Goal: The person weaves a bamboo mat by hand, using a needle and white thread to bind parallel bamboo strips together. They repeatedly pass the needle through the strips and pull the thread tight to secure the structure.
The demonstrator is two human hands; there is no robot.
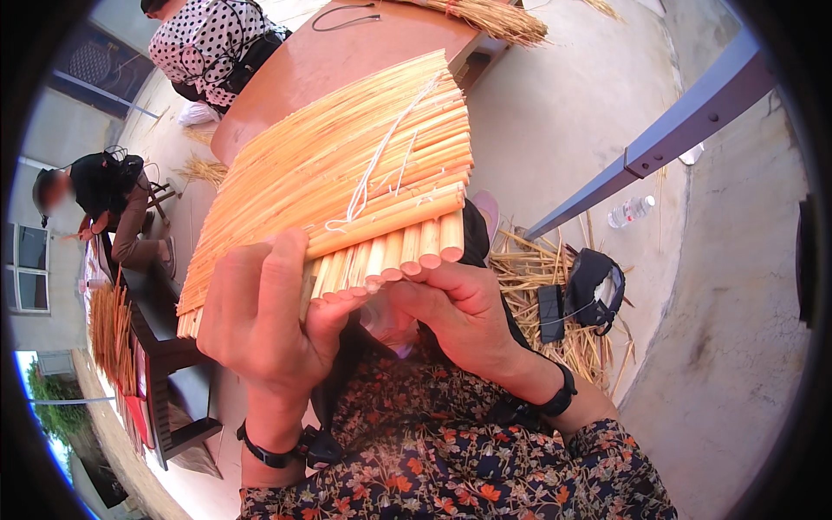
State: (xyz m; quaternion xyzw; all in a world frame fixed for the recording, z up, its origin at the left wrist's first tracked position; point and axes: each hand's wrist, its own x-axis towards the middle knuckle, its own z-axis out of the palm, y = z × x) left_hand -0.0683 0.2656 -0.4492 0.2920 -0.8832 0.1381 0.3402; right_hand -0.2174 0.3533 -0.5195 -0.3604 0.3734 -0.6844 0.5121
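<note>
A mat of straight yellow reed stalks (pixel 321 165) fans out in front of me, its far part resting over a brown table. White string (pixel 368 182) lies loose across its top near the right side and runs into stitches. Along the near edge, cut round stalk ends face me beneath one stalk that lies crosswise over them. My left hand (pixel 269 308) is closed on the near left of the mat, fingers on top and thumb at the stalk ends. Against the ends further right, my right hand (pixel 455 312) pinches the edge from below; some of its fingers are hidden.
The brown table (pixel 364 39) carries a dark cord and a straw bundle (pixel 485 19). A slanting blue-grey metal post (pixel 650 147) stands at right, near a bottle (pixel 631 211), phone (pixel 551 314), black bag (pixel 596 290) and loose straw. Two people sit at left, near a dark bench (pixel 178 347).
</note>
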